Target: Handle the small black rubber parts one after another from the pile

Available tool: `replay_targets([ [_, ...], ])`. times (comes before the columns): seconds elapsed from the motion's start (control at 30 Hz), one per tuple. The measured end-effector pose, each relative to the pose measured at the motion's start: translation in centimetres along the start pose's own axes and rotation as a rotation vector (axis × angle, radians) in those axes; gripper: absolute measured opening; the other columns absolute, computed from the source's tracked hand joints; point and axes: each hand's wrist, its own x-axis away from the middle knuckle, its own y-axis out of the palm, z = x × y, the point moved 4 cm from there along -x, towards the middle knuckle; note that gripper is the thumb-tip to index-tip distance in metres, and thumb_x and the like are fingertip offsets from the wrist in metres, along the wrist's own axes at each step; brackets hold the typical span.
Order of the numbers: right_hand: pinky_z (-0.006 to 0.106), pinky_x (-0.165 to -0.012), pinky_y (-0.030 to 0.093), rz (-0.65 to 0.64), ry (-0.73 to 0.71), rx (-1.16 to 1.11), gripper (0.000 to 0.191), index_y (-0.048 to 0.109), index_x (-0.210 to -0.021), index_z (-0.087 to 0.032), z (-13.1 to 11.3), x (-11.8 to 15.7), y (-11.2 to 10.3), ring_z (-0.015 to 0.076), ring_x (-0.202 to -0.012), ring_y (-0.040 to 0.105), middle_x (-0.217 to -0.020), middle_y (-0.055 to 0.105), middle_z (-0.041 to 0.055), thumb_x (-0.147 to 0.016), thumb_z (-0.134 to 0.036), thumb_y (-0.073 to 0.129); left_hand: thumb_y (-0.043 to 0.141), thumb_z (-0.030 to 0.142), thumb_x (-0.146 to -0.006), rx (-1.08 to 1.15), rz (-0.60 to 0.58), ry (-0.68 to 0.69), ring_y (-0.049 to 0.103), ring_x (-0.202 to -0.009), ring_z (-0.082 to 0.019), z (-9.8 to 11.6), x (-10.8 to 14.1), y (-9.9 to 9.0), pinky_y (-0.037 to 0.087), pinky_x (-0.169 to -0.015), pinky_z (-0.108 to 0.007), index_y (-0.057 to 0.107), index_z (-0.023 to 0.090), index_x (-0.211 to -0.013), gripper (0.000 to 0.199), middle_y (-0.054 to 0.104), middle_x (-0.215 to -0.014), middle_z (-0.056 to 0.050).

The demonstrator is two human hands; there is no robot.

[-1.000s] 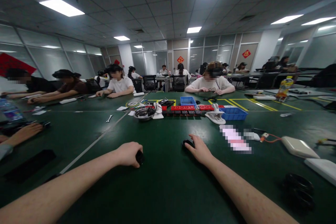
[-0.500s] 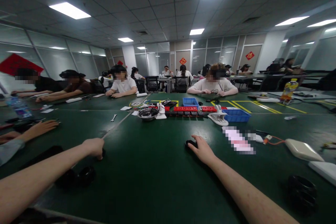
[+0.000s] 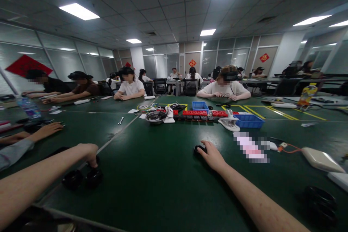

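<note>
A red paper diamond (image 3: 264, 57) on the right-hand back door (image 3: 271, 62) shows 福 in gold; the yellow bottle (image 3: 308, 95) label is too small to read.

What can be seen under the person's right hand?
At the right hand, part of a black object shows between thumb and fingers. The hand covers the rest, so its full shape cannot be seen.
</note>
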Motion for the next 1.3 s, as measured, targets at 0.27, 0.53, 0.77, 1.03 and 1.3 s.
replay_targets([
  [0.27, 0.035, -0.088, 0.036, 0.064, 0.006, -0.108, 0.048, 0.045, -0.114, -0.014, 0.6, -0.2, 0.1, 0.0225, -0.101, 0.048, -0.110, 0.051, 0.0126, -0.081, -0.046, 0.033, 0.062, 0.052, -0.055, 0.052, 0.273, 0.349, 0.053, -0.092, -0.034, 16.0, 5.4, -7.1, 0.040, -0.072, -0.041, 0.059, 0.017, -0.096, 0.054, 0.060, -0.096, -0.014],
  [0.53, 0.035, -0.080, 0.041, 0.219, 0.001, -0.218, 0.045, 0.046, -0.112, -0.012, 1.2, -0.4, -0.7, 0.0190, -0.084, 0.052, -0.100, 0.052, 0.0117, -0.083, -0.042, 0.031, 0.062, 0.057, -0.053, 0.458, 0.166, 0.752, 0.052, -0.096, -0.024, 34.8, 8.2, 1.1, 0.041, -0.077, -0.029, 0.038, 0.021, -0.122, 0.082, 0.055, -0.107, -0.006],
  [0.77, 0.035, -0.080, 0.042, 0.203, -0.006, -0.250, 0.043, 0.045, -0.114, -0.014, 1.2, -0.5, -0.3, 0.0189, -0.087, 0.052, -0.101, 0.052, 0.0110, -0.082, -0.041, 0.034, 0.062, 0.052, -0.057, 0.596, 0.267, 0.690, 0.052, -0.088, -0.022, 37.8, 5.6, 4.8, 0.041, -0.073, -0.030, 0.053, 0.022, -0.102, 0.056, 0.057, -0.093, -0.004],
  [1.03, 0.035, -0.082, 0.040, 0.146, 0.011, -0.247, 0.043, 0.046, -0.113, -0.014, 0.8, -0.6, -0.3, 0.0195, -0.090, 0.051, -0.102, 0.053, 0.0107, -0.082, -0.041, 0.034, 0.060, 0.046, -0.063, 0.564, 0.274, 0.761, 0.052, -0.089, -0.021, 38.0, 5.8, 4.8, 0.040, -0.076, -0.031, 0.056, 0.022, -0.092, 0.038, 0.059, -0.091, -0.004],
  [1.3, 0.032, -0.081, 0.041, 0.121, 0.020, -0.223, 0.045, 0.044, -0.114, -0.013, 0.8, -0.3, -0.4, 0.0173, -0.086, 0.051, -0.102, 0.051, 0.0107, -0.082, -0.042, 0.032, 0.061, 0.049, -0.061, 0.561, 0.173, 0.728, 0.053, -0.091, -0.023, 33.7, 5.1, 4.8, 0.042, -0.076, -0.031, 0.056, 0.021, -0.096, 0.045, 0.058, -0.097, -0.007],
])
